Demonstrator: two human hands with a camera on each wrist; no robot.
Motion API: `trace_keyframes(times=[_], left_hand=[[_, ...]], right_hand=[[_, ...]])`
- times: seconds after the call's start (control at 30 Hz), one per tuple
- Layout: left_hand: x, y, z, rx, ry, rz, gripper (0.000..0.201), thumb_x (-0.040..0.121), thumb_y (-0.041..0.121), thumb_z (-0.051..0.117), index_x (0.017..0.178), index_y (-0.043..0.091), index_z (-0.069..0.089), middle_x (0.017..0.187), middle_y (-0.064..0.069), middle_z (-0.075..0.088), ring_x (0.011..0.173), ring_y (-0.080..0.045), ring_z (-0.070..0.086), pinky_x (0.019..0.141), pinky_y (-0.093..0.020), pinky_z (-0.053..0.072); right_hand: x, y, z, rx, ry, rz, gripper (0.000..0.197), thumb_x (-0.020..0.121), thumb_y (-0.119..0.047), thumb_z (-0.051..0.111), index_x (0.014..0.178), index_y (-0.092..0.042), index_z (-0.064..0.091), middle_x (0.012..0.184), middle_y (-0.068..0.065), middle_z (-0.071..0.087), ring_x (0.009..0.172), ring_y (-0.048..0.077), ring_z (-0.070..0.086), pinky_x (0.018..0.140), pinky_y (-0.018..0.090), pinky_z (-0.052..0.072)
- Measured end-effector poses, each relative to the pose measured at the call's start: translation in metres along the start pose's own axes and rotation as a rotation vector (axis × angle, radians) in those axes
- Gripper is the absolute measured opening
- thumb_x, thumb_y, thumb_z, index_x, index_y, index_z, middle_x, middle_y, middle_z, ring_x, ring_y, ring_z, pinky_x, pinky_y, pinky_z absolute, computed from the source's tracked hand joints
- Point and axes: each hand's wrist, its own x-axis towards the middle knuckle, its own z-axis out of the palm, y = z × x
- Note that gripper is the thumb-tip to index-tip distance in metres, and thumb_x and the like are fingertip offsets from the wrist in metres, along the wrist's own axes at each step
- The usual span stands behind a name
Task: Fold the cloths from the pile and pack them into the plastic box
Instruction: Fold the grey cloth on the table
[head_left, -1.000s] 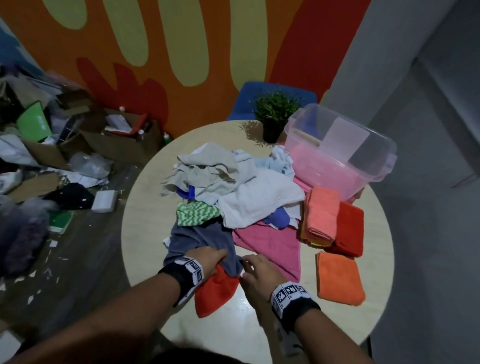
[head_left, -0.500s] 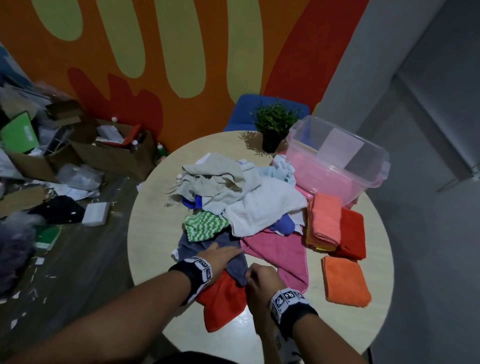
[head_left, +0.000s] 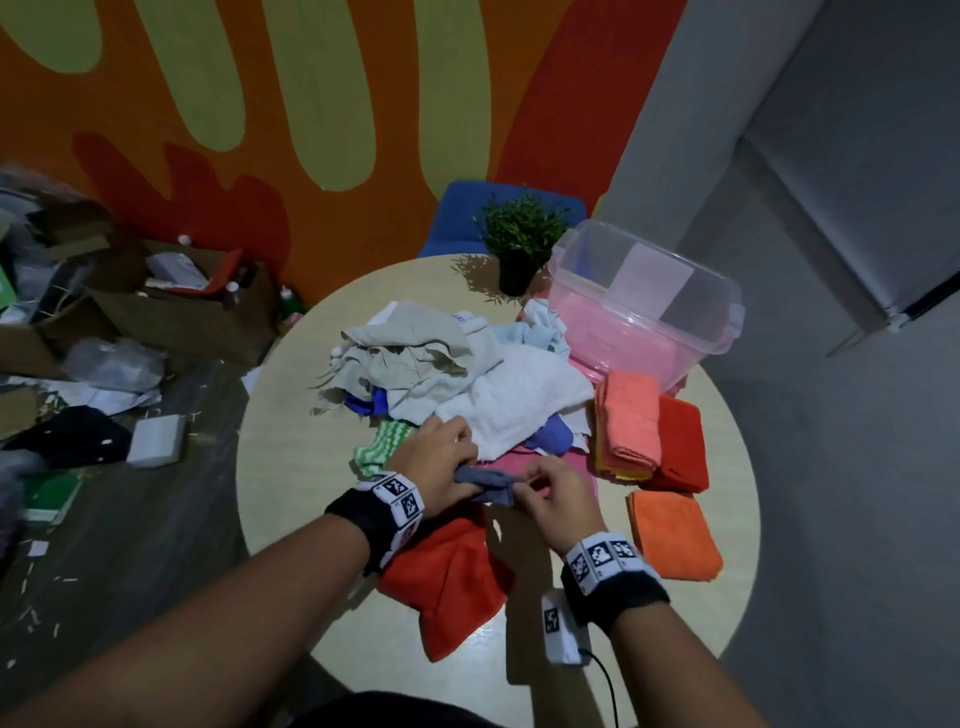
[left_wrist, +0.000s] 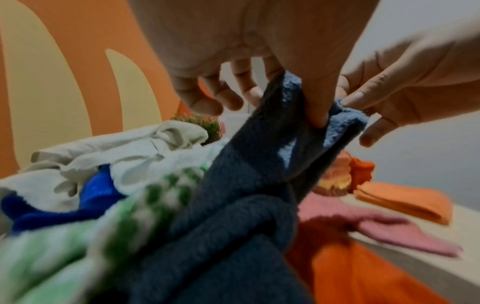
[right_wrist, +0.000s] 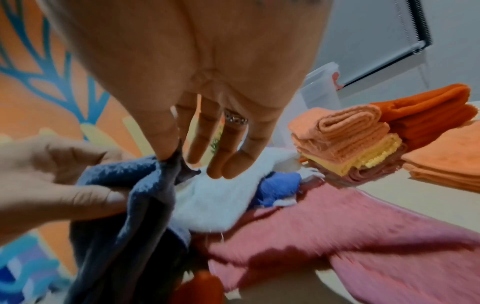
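Here the left hand (head_left: 441, 462) and right hand (head_left: 558, 499) each pinch the top edge of the grey-blue cloth (head_left: 488, 483), lifted just above the pile (head_left: 441, 369) on the table (head_left: 280, 467); soft, light and limp, it is probably best held at two adjacent corners.

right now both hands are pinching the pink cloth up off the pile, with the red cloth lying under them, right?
Not the pink cloth: the left hand and right hand pinch the grey cloth, as the left wrist view shows. The red cloth does lie under them.
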Motion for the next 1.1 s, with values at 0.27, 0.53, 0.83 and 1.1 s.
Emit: trace_keyframes(times=[0.27,0.53,0.83,1.1], left_hand=[[0.027,0.007,-0.067,-0.621,0.074,-0.095,0.039,0.078,0.021,0.077,0.054,0.017,0.046,0.054,0.004,0.047,0.055,-0.008,0.045,0.057,-0.027,0.035],[0.044,0.022,-0.128,-0.86,0.124,-0.019,0.014,0.074,0.018,0.068,0.066,0.016,0.056,0.072,-0.02,0.057,0.065,-0.017,0.054,0.062,-0.027,0.04],[0.065,0.018,-0.153,-0.581,0.108,0.024,0.023,0.077,0.018,0.073,0.071,0.022,0.051,0.064,0.009,0.052,0.061,-0.007,0.05,0.06,-0.031,0.038],[0.061,0.016,-0.168,-0.653,0.121,-0.027,0.017,0.072,0.024,0.069,0.077,0.016,0.055,0.077,-0.01,0.064,0.072,-0.015,0.058,0.067,-0.032,0.044]], right_hand=[[0.012,-0.033,-0.069,0.331,0.286,0.031,0.016,0.089,-0.002,0.062,0.081,-0.016,0.059,0.077,0.01,0.067,0.067,0.021,0.064,0.064,0.03,0.055],[0.002,-0.039,-0.135,0.126,0.224,-0.17,0.009,0.092,-0.011,0.067,0.095,-0.017,0.074,0.084,-0.004,0.072,0.075,0.008,0.065,0.071,0.014,0.049],[0.013,-0.041,-0.186,0.28,0.567,-0.171,0.02,0.096,-0.012,0.055,0.093,-0.031,0.058,0.091,-0.012,0.064,0.087,0.008,0.061,0.086,0.037,0.05],[0.008,-0.038,-0.203,0.303,0.678,-0.214,0.028,0.097,-0.008,0.052,0.095,-0.034,0.062,0.095,-0.012,0.066,0.091,0.006,0.062,0.086,0.03,0.05]])
